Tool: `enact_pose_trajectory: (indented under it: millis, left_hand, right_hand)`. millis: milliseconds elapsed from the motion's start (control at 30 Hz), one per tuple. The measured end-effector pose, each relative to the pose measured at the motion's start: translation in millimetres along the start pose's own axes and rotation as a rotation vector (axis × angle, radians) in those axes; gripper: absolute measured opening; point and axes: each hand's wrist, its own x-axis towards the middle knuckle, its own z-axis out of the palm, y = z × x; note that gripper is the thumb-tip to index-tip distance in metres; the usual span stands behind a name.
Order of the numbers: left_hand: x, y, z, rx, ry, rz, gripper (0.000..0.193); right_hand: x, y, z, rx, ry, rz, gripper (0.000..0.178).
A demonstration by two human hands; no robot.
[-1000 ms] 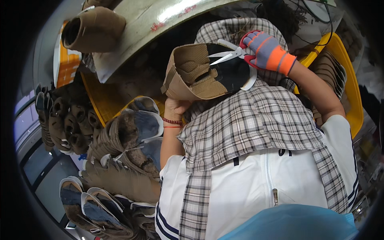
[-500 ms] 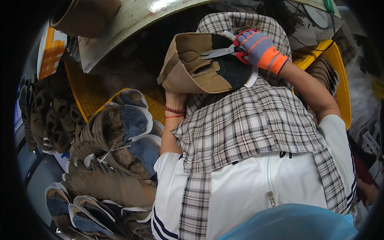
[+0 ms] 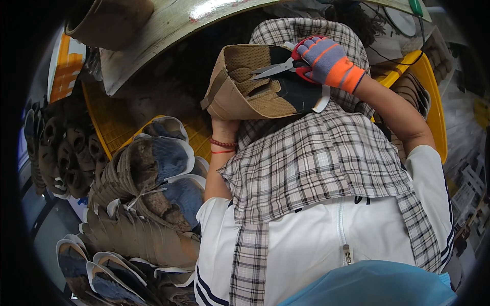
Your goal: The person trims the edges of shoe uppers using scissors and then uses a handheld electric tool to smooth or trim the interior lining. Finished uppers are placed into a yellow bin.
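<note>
Scissors (image 3: 277, 69) are clamped in right gloved hand's (image 3: 329, 60) fingers, over brown upper (image 3: 227, 97) at far centre. Left hand (image 3: 224, 125) is beneath, fingers hidden, grip unclear. Trimming seems in hand; next cut would need steady support.

scissors (image 3: 278, 69) over the opening of a shoe upper (image 3: 265, 105), before the apron (image 3: 316, 158); stacked uppers (image 3: 140, 229) left; filled basket (image 3: 439, 115) right; tabletop (image 3: 153, 58) ahead and left, bearing another upper (image 3: 115, 23).
</note>
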Motion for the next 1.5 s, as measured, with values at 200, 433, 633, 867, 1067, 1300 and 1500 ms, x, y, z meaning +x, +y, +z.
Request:
enact_pose_trajectory:
  millis: [200,433,633,867,1067,1300,1500]
  left_hand:
    - [-4.0,1.6,9.8,-0.008,-0.001,0.013,0.049]
    - [-4.1,-0.9,11.4,0.103,0.025,0.029,0.045]
    - [15.0,14.7,-53.5,0.251,-0.089,0.058,0.037]
    - [-14.7,47.1,-32.6,0.272,-0.137,-0.409,0.031]
    - [-21.2,33.6,-29.3,0.421,-0.073,-0.388,0.037]
    - [-26.2,29.2,-31.0,0.455,-0.044,-0.324,0.038]
    - [-26.4,27.4,-36.2,0.452,-0.044,-0.322,0.041]
  right_hand:
    - [-10.3,0.4,-12.1,-0.082,-0.126,0.163,0.031]
    - [-2.2,-1.6,-2.4,-0.004,0.009,0.002,0.035]
    - [-18.5,0.7,-20.4,0.199,-0.18,0.333,0.032]
    - [-41.4,-25.9,-37.4,0.247,-0.452,0.1,0.034]
    - [-30.7,-35.9,-34.9,0.179,-0.549,0.024,0.038]
    - [-33.0,-35.7,-26.0,0.208,-0.476,-0.034,0.027]
    - [-29.0,-32.3,-46.6,0.088,-0.597,0.034,0.032]
